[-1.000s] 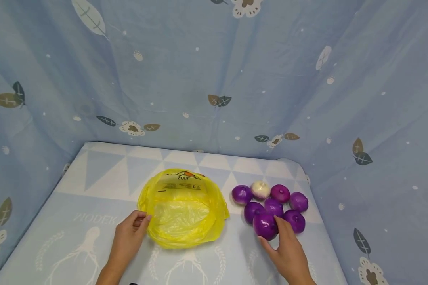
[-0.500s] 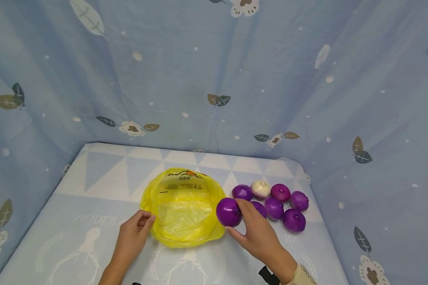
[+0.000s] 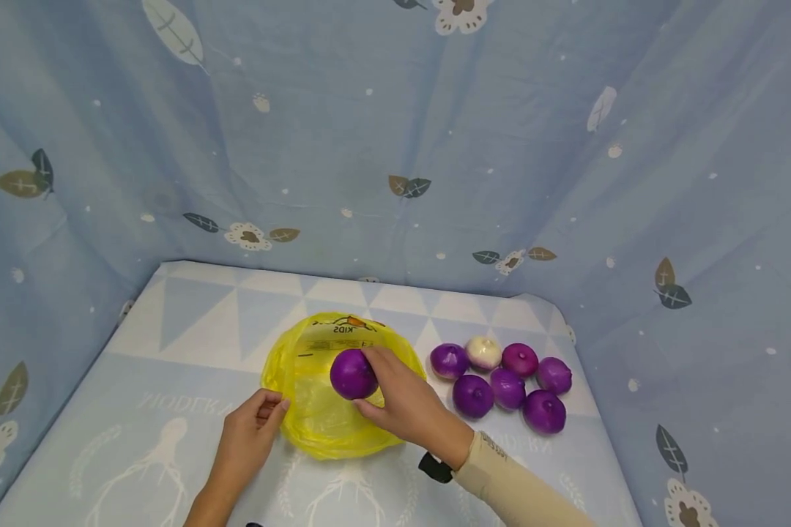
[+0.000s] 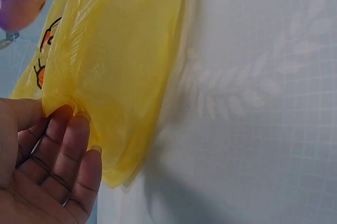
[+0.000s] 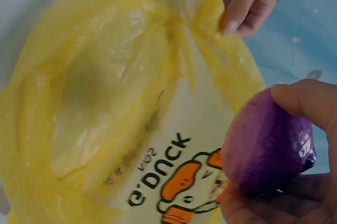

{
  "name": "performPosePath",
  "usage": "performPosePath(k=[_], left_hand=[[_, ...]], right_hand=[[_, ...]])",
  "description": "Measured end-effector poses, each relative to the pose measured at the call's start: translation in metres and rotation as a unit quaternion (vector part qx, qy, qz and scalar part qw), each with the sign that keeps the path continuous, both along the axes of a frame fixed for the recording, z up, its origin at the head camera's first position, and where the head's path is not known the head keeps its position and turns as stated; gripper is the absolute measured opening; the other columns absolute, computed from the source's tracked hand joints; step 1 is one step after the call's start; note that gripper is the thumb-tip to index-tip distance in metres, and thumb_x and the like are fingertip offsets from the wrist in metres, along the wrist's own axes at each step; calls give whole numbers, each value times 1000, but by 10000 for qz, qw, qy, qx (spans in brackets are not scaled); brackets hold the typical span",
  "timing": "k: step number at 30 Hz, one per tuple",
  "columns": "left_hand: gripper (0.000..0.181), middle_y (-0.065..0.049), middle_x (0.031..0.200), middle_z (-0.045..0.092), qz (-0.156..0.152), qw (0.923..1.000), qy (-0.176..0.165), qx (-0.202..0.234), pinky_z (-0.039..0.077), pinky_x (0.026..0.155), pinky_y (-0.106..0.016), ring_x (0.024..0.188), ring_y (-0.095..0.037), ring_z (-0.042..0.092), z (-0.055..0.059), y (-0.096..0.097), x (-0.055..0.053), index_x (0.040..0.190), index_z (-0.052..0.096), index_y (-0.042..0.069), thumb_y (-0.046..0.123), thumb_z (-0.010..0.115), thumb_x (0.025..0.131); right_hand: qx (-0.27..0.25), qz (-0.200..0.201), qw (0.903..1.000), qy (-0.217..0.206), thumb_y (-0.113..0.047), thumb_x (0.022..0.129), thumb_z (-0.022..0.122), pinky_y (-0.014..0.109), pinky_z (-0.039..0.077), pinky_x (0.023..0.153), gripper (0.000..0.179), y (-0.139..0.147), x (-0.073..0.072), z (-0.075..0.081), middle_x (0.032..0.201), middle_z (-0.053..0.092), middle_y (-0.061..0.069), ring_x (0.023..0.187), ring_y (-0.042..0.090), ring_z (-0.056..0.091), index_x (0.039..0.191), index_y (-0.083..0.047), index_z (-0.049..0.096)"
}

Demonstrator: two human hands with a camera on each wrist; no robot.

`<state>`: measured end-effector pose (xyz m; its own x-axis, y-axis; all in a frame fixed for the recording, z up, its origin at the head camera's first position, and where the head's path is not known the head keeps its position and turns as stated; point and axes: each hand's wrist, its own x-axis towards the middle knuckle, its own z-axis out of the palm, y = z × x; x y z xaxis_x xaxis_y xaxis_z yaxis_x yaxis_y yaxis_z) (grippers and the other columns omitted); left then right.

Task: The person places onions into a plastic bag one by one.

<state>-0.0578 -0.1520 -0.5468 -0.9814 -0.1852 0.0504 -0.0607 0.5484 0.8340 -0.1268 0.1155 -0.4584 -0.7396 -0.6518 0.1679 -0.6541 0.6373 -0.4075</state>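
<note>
A yellow plastic bag [image 3: 316, 439] stands on the table with its mouth spread wide, facing up. My left hand [image 3: 250, 432] pinches the bag's left rim between thumb and fingers, as the left wrist view also shows. Over the bag's mouth, my right hand [image 3: 402, 395] holds a purple onion [image 3: 353, 374] between thumb and fingers. In the right wrist view, the onion [image 5: 266, 142] overlaps the bag's printed duck side, glossy and round with a paler face. The bag's inside is partly hidden behind the right hand.
Several more purple onions [image 3: 472, 396] and one whitish onion [image 3: 483, 353] lie grouped on the table's right side. A patterned cloth covers the table [image 3: 191, 351]. Blue curtains [image 3: 343, 146] with leaf prints close in the back and sides.
My right hand has carried the purple onion leftward from the group to over the bag's mouth. The left hand keeps its hold on the rim, shifted slightly right.
</note>
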Motion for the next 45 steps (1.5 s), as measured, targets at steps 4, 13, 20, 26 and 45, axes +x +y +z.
performPosePath(k=[4,13,20,26,45], left_hand=[[10,0,90,70,-14,10000,-58,-41,55,71,-24,82,-14,64,-3,0,-3,106,70,7,17,71,103],[18,-1,93,71,35,9998,-215,-19,55,72,-24,85,-15,64,-6,1,-4,109,70,7,24,68,105],[13,-2,93,71,102,9996,-258,81,56,73,-24,86,-16,65,-5,4,-3,109,70,6,19,68,105],[13,-2,93,71,195,9994,-229,191,56,72,-23,85,-15,65,-1,6,-3,108,69,7,20,67,106],[14,0,92,70,195,9986,-285,411,56,72,-25,84,-15,65,-8,10,-6,108,69,9,22,67,106]], right_hand=[[150,-208,9989,-404,-38,95,80,32,51,105,75,-14,-21,-12,148,52,8,125,18,59,154,-10,42],[556,-144,9972,-474,-42,95,79,27,48,106,76,-51,-46,-54,147,56,5,128,15,59,155,-12,43],[961,-411,9942,-239,-42,98,74,27,53,99,80,-83,-56,-78,145,56,8,123,16,63,158,-7,35],[855,-768,9929,-293,-45,100,71,33,56,96,73,-105,-73,-89,143,57,8,116,21,66,156,-10,40],[889,-1398,9852,-441,-56,96,72,35,51,105,83,-118,-80,-113,147,59,5,131,21,59,160,-14,39]])
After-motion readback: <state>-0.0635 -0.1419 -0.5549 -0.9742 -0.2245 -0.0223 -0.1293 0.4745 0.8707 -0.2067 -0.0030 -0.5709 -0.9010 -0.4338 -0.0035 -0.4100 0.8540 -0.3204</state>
